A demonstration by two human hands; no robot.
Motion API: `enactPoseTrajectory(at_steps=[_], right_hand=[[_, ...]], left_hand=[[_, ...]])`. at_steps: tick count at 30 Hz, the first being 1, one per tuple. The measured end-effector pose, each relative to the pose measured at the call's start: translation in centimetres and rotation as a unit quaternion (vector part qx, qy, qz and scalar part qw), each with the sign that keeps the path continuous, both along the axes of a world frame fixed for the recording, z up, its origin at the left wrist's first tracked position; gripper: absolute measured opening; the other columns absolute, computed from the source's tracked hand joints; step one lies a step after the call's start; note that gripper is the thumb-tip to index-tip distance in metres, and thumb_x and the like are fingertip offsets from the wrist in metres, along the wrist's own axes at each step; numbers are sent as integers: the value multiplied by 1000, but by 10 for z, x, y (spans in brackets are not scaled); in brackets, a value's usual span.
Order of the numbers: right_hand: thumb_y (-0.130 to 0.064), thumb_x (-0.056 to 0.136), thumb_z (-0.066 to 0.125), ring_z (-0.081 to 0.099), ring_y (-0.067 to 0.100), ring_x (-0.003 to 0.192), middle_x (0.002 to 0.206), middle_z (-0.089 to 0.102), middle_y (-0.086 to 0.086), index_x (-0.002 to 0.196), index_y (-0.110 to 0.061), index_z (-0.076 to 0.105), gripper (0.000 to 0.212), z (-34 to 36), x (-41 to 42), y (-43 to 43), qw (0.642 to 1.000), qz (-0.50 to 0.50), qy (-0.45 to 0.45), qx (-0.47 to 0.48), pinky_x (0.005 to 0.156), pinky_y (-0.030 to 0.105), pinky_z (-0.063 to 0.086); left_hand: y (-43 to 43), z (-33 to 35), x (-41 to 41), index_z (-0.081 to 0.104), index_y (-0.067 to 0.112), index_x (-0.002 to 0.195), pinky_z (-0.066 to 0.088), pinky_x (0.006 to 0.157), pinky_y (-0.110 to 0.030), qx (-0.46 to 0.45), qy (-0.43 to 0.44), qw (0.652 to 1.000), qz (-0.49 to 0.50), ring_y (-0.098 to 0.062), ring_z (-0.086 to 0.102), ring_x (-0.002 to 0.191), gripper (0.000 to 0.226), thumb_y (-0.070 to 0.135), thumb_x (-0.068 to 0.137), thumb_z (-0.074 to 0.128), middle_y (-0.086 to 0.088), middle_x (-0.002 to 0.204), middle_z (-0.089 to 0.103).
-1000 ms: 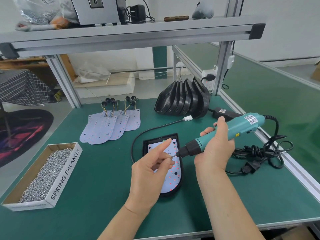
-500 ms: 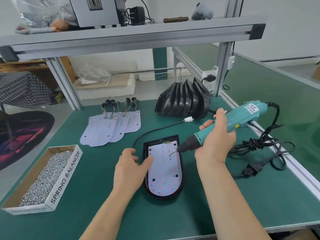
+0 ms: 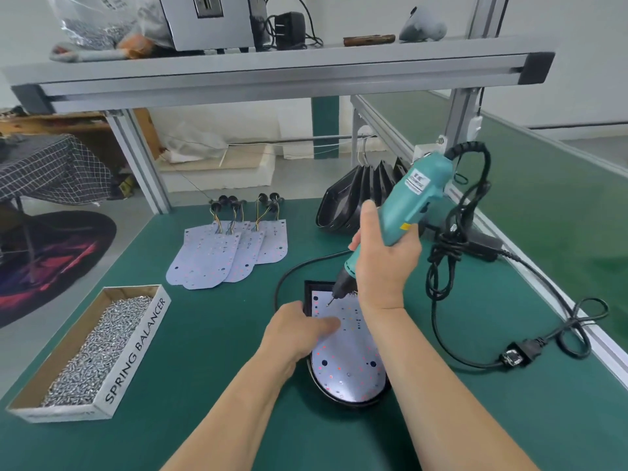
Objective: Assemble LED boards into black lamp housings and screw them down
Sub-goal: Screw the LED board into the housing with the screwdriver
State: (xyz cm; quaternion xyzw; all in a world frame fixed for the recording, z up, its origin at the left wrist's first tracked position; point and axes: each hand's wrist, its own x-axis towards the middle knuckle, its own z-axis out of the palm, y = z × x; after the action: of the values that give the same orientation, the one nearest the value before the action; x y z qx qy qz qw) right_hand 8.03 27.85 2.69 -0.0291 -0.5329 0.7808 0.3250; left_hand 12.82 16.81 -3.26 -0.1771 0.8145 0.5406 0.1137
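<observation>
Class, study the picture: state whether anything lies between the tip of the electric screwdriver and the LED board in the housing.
Nothing visible does. The right hand aims the tip of the screwdriver at bare LED board near its far left corner. The left hand presses the board just below the tip, not across its path.

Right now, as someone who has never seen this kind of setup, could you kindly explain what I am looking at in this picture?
No machine: a person works bare-handed, and the one picture comes from a head-worn camera looking down. The right hand grips a teal corded electric screwdriver, tip on a white LED board seated in a black plastic lamp housing. The left hand rests on that board, steadying it. On the green table mat lie a cardboard box of silver screws, spare white LED boards with wires, and a stack of empty black housings.
</observation>
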Motion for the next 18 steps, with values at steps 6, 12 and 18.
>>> enactPoseTrajectory(at_steps=[6, 12, 18], right_hand=[[-41, 82, 71, 56, 23, 48, 60, 57, 5, 80, -27, 53, 23, -6, -11, -18, 998, 11, 17, 59, 51, 35, 47], [-48, 80, 72, 57, 43, 61, 69, 61, 14, 79, -25, 55, 29, -16, -17, -24, 995, 1, 5, 96, 61, 55, 51], [-48, 81, 72, 57, 42, 61, 68, 61, 15, 80, -21, 55, 32, -17, -19, -25, 994, 5, 5, 110, 60, 54, 52]], left_hand=[[0, -3, -2, 71, 3, 96, 56, 89, -51, -2, 4, 1000, 5, -27, 69, 78, 55, 38, 53, 72, -13, 96, 76], [-1, -6, -4, 73, 15, 89, 58, 89, -49, -1, 1, 1000, 4, -27, 74, 90, 42, 39, 56, 74, -3, 88, 78], [-1, -8, -4, 73, 17, 88, 59, 88, -48, -1, 2, 1000, 7, -25, 74, 90, 40, 41, 55, 74, -1, 87, 77]])
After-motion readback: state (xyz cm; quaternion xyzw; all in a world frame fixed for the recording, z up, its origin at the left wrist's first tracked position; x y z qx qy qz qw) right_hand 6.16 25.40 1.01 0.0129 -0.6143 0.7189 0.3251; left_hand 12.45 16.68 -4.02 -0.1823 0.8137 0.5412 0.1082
